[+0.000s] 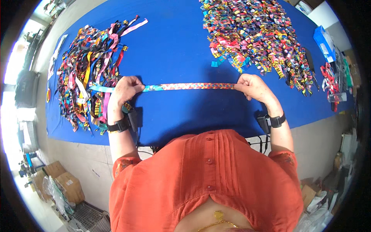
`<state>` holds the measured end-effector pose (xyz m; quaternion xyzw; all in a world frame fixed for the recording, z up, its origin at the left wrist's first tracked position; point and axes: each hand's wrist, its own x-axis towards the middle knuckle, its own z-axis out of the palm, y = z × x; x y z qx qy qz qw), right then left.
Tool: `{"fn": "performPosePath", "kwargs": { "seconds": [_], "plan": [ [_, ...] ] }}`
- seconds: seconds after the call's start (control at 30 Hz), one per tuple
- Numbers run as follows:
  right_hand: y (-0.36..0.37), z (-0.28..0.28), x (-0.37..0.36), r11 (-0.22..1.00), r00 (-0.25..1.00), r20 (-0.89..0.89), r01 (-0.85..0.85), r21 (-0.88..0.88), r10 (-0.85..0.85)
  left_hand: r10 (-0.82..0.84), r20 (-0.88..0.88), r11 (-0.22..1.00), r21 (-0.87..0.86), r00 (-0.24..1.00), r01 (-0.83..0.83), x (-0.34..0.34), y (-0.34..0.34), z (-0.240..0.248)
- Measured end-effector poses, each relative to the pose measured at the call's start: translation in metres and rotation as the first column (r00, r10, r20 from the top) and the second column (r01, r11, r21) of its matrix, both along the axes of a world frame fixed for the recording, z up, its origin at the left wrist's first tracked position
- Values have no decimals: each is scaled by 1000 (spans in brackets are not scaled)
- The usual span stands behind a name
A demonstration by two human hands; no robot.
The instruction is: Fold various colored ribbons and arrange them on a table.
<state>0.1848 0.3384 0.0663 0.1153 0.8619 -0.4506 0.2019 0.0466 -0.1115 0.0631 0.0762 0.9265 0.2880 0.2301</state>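
A patterned ribbon [197,86], turquoise toward its left part and red with small multicoloured shapes along the rest, is stretched level above the blue tabletop. My left hand [128,89] pinches it near the turquoise part, and a light blue tail runs out past that hand to the left. At the other end, the thumb and fingers of my right hand [251,87] are closed on the ribbon. Just beyond my left hand lies a loose, tangled heap of colourful ribbons [87,73]. Farther off on the right, a broad, dense spread of similar ribbons [251,36] covers the table.
The blue-covered table [166,46] spans the view. On its right side are a blue box [324,43], red ribbon pieces [329,83] and a clear cylinder [337,97]. Orange-handled scissors [48,95] appear to lie at the left edge. Cardboard boxes [69,187] stand on the floor at lower left.
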Motion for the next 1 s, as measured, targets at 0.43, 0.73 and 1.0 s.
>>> {"fn": "performPosePath", "kwargs": {
  "seconds": [0.43,0.73,1.0],
  "plan": [
    [32,-2,14,968,989,-116,116,221,-92,19,-77,1000,-13,997,-21,8,-24,-8],
    [40,-4,17,952,978,-121,195,237,-171,-23,-159,994,-109,987,6,11,-19,-6],
    [51,2,21,960,976,-113,207,191,-188,-46,-236,992,-124,971,17,15,-18,-11]
  ]
}}
